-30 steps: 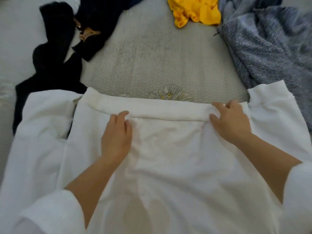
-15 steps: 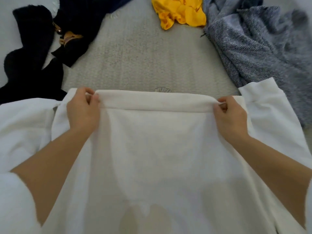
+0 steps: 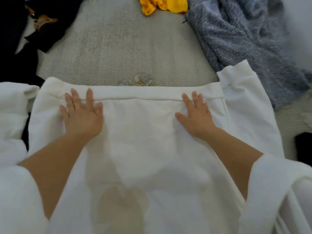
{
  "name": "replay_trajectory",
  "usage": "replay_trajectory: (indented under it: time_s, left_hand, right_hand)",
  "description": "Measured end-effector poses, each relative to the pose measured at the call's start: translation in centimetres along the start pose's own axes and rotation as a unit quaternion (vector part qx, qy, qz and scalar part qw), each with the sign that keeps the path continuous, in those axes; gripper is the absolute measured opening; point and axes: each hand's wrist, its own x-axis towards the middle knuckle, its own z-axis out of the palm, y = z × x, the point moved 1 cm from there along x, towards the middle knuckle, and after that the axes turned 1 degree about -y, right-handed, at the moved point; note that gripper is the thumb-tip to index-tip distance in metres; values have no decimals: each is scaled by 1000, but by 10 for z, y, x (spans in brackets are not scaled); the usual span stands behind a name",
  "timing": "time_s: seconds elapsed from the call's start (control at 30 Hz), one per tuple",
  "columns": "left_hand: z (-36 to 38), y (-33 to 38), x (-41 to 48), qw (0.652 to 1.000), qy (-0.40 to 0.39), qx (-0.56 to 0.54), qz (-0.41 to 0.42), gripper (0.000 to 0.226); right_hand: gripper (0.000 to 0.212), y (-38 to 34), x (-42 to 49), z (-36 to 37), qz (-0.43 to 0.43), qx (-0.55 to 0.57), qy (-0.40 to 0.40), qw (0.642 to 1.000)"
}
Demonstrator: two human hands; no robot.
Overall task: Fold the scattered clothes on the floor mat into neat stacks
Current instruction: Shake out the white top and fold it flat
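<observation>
While left hand point(image 3: 82, 115), right hand point(image 3: 196, 117) press white sweatshirt point(image 3: 140, 137), print point(image 3: 121, 205) perhaps beneath.

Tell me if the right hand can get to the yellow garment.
Probably yes, with a stretch: the right hand lies flat on the white sweatshirt, gripping nothing, and only bare mat separates it from the yellow garment.

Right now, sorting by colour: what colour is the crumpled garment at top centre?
The garment is yellow; head view shows it.

It looked like a room in a home: a pale ribbed floor mat point(image 3: 118, 53) with an embroidered flower point(image 3: 143, 80) lay spread out; everyday laundry was strewn over it; a yellow garment point(image 3: 162, 5), a blue-grey knit point(image 3: 236, 39), black clothes point(image 3: 13, 48), a white sweatshirt point(image 3: 143, 132).
</observation>
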Motion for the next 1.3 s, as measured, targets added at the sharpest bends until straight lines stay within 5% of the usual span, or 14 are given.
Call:
replay_trajectory:
  time_s: [0.17,0.27,0.37,0.43,0.5,0.57,0.73,0.8,0.93,1.03,1.1,1.17,1.3]
  left_hand:
    - [37,63,-176,979,-18,-136,148,58]
    - [73,95,-282,947,-91,-118,284,55]
    - [88,112,-323,935,-98,-78,331,51]
    - [90,112,-322,938,-100,-64,327,52]
    - [93,113,-324,937,-92,-40,334,54]
    - [92,116,-328,941,-95,-14,325,55]
    - [99,135,-361,964,-110,-68,233,56]
    - [105,143,-391,959,-137,-80,236,60]
    - [115,150,-427,951,-138,-6,275,66]
    - [118,152,-427,952,-124,6,281,69]
    - [120,152,-426,951,-133,21,280,72]
    - [120,153,-426,950,-145,38,275,75]
    - [121,155,-423,947,-173,40,269,75]
  right_hand:
    - [52,27,-89,-34,-41,61,209,975]
    - [55,82,-140,-42,123,97,303,940]
    - [63,135,-166,-47,314,131,238,910]
    - [61,149,-172,-43,303,128,124,936]
    - [37,150,-173,-43,235,194,105,947]
    - [18,142,-176,-57,221,350,172,894]
    - [6,167,-232,-107,233,647,346,638]
    - [8,194,-272,-111,235,651,385,611]
    - [29,240,-326,-84,413,372,302,775]
    - [48,232,-329,-78,333,121,315,880]
    - [43,210,-316,-77,169,56,352,919]
    - [41,191,-296,-71,57,-1,306,950]
    - [73,197,-262,-65,128,-255,107,952]
